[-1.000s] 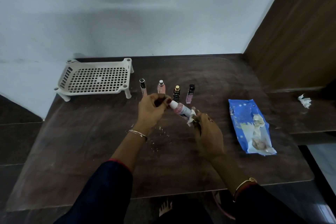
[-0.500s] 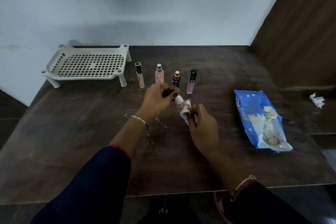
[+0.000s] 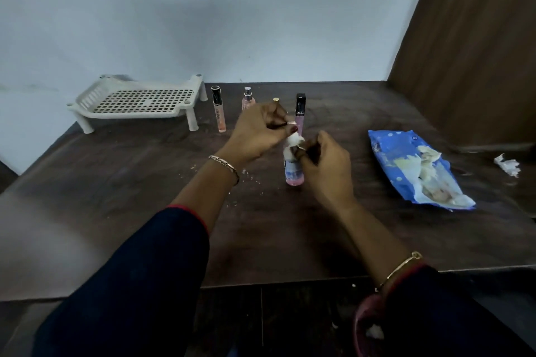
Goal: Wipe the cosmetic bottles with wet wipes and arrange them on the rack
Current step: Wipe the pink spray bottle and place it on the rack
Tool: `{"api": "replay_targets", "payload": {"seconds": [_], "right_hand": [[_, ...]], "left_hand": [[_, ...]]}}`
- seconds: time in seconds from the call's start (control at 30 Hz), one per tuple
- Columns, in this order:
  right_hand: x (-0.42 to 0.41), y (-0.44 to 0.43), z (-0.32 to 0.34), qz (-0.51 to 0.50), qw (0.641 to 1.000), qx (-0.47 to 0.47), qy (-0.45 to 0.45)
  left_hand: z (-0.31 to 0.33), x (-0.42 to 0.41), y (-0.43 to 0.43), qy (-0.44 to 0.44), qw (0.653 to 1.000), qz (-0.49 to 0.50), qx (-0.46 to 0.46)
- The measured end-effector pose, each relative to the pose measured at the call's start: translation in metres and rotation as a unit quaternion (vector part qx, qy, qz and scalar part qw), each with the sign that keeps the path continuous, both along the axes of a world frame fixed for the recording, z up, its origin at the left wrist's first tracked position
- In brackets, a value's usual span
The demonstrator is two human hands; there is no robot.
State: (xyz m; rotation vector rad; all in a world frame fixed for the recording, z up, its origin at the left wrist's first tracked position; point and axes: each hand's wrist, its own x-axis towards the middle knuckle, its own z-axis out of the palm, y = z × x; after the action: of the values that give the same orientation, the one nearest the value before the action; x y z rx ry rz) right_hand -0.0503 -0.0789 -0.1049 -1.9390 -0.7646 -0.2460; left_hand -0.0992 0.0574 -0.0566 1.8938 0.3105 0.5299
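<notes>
The pink bottle (image 3: 294, 166), tilted a second ago, now stands upright on the table (image 3: 116, 182), left hand (image 3: 258, 132) pinching its top, right hand (image 3: 324, 162) apparently pinching the wipe (image 3: 293, 142) against its neck; rack (image 3: 139, 101) still empty.

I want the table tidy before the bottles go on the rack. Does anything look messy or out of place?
Yes. Small white crumbs are scattered on the table below the left hand, and a crumpled used wipe lies on the ledge to the right, beyond the blue wipes pack.

White crumbs (image 3: 243, 173) lie scattered on the dark table (image 3: 116, 182).
</notes>
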Motion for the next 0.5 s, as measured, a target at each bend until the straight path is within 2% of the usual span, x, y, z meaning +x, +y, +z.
{"api": "replay_targets", "payload": {"seconds": [0.13,0.37,0.43,0.5], "right_hand": [[-0.007,-0.011,-0.011,-0.012,0.999,-0.016,0.036],[-0.022,-0.021,-0.011,-0.009,0.987,-0.155,0.038],[-0.018,-0.018,-0.006,-0.016,0.986,-0.165,0.032],[-0.016,-0.014,0.000,-0.017,0.991,-0.128,0.034]], "left_hand": [[0.003,-0.003,-0.017,-0.002,0.996,0.054,0.078],[0.003,-0.008,-0.014,0.014,0.991,0.096,0.095],[0.004,-0.010,-0.008,0.020,0.992,0.086,0.088],[0.005,-0.013,-0.003,0.026,0.993,0.083,0.082]]}}
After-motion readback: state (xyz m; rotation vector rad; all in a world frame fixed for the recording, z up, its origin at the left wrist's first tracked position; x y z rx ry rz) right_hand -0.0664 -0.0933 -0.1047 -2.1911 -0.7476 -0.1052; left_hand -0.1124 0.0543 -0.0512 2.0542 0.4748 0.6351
